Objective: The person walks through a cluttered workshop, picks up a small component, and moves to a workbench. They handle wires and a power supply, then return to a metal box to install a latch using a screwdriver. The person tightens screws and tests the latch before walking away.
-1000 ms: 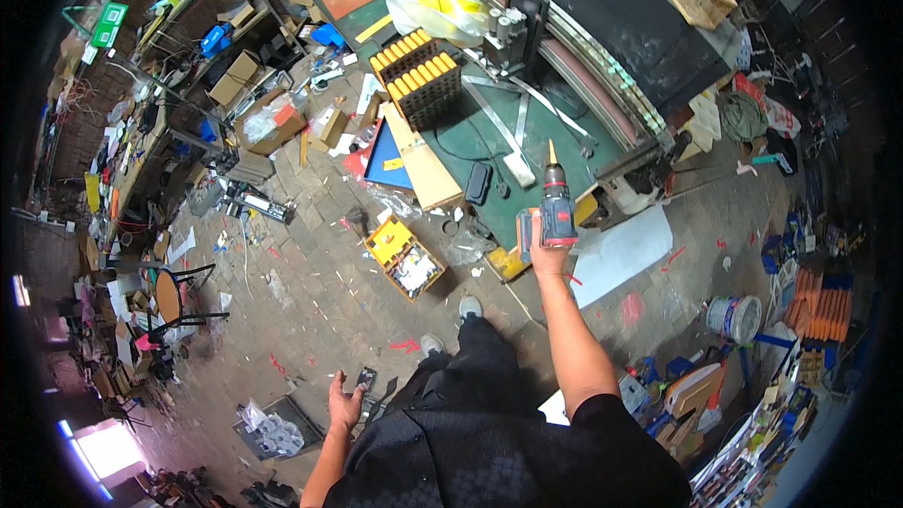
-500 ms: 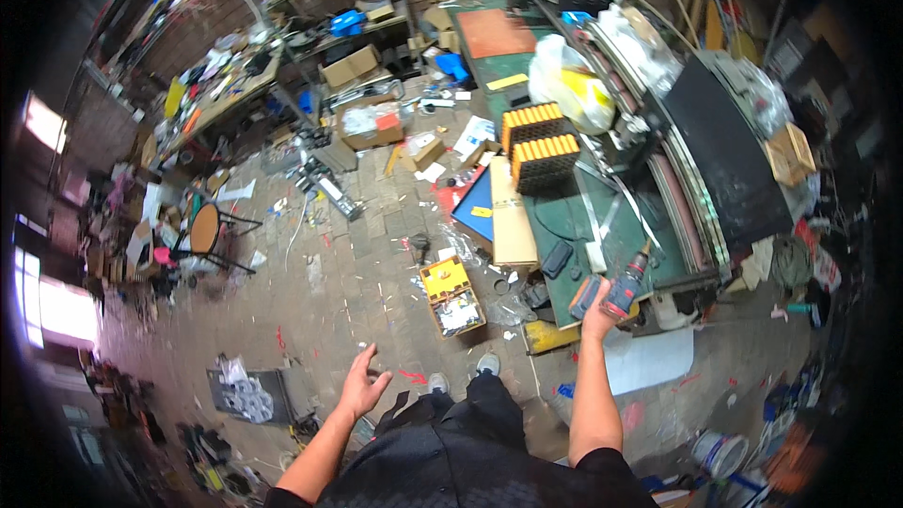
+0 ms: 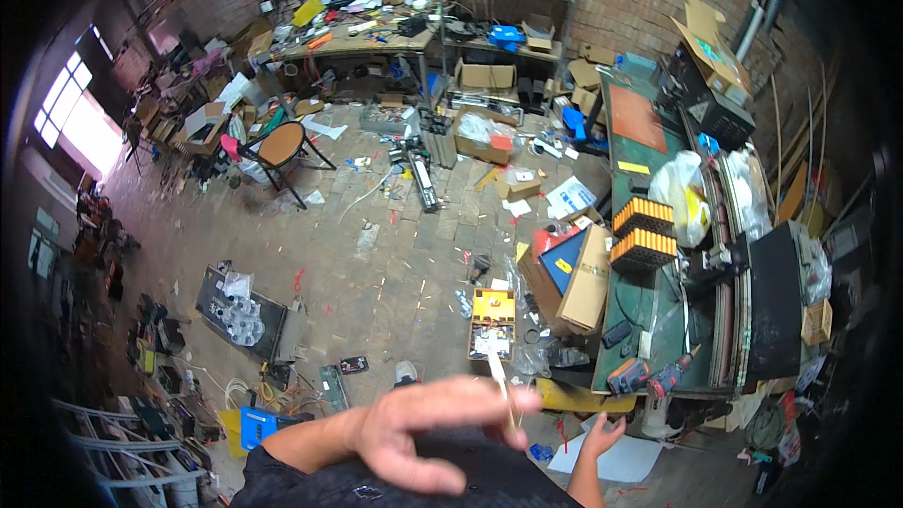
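Floor (image 3: 376,263) noted as matt, rough paving; rough brick seen in the wall (image 3: 621,5). A smooth, low-sheen finish is shown by the green bench top (image 3: 628,186). Hard plastic is indicated for the drill (image 3: 666,376) housing and yellow case (image 3: 494,302). Thin, glossy, translucent plastic is recorded for the bag (image 3: 677,190); matt cardboard for the long carton (image 3: 585,277); matt dark cloth for the shirt (image 3: 301,484).

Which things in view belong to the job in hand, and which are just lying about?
Job, seemingly:
cordless drill near the open right hand
blurred pale strip at the left hand

Lying about, seemingly:
round-seated chair
white sheet
white plastic bag
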`<state>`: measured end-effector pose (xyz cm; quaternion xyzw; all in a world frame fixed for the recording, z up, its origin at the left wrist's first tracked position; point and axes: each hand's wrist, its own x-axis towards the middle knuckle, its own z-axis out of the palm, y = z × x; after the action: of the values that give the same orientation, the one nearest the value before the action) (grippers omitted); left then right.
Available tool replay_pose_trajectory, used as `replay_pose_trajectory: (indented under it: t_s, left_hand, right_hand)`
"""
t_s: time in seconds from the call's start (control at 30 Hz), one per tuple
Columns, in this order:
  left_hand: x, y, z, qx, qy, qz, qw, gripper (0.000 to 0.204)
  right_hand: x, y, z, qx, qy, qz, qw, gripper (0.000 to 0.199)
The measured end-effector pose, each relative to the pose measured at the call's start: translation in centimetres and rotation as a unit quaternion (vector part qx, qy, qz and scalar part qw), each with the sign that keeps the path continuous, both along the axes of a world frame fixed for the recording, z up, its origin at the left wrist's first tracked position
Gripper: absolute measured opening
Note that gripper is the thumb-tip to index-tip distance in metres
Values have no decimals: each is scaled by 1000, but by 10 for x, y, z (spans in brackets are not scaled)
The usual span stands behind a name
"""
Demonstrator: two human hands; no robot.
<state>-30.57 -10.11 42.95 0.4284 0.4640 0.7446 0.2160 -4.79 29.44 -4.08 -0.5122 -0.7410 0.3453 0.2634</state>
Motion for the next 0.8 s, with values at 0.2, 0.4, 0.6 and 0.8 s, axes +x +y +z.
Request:
replay_pose_trajectory:
  t_s: [0.2,0.4,0.6,0.8]
  left_hand:
    - [-8,-70,18,170,45,-140,974,70]
    - [-24,-150,14,210,73,-113,968,66]
    - [-22,-203,1,337,10,-42,940,57]
    - [-51,-258,11,247,61,-62,965,54]
  right_hand:
    - [77,-84,-70,-132,-148,42,979,67]
    - [19,-185,-8,-192,-174,99,961,58]
    - [-37,-208,-4,-172,-154,155,961,57]
    - [-87,-221,-17,-161,-160,188,956,54]
